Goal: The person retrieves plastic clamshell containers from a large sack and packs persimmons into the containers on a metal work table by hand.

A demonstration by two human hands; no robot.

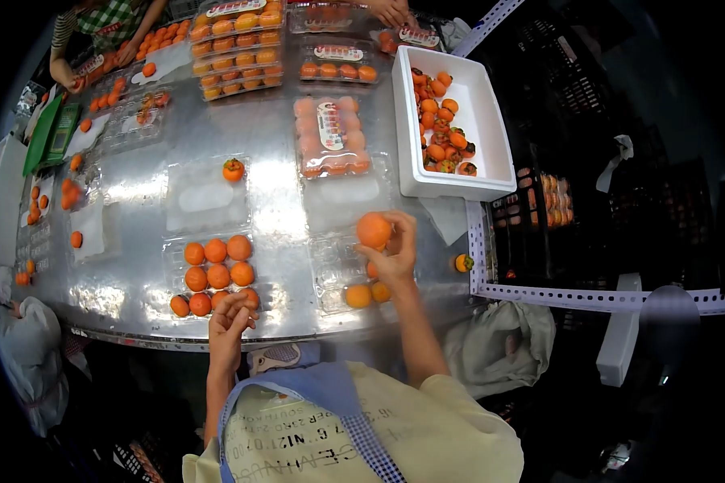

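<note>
My right hand (399, 245) holds an orange persimmon (374, 230) between thumb and fingers, raised above a clear plastic tray (326, 274). A few more persimmons lie in that tray, partly covered by my wrist. At the table's near edge, my left hand (230, 318) has its fingers curled against a persimmon (250, 298). That fruit sits at the near right corner of another clear tray (169, 262), which holds several persimmons in rows. Beyond this tray, a single persimmon (233, 170) with its green calyx up rests on an open clear lid (205, 197).
A white foam box (495, 149) with loose persimmons stands at the right. A closed, labelled pack (330, 137) and stacked packs (238, 52) stand farther back. One persimmon (463, 262) lies by the right edge. Other people's hands (391, 12) work at the far side.
</note>
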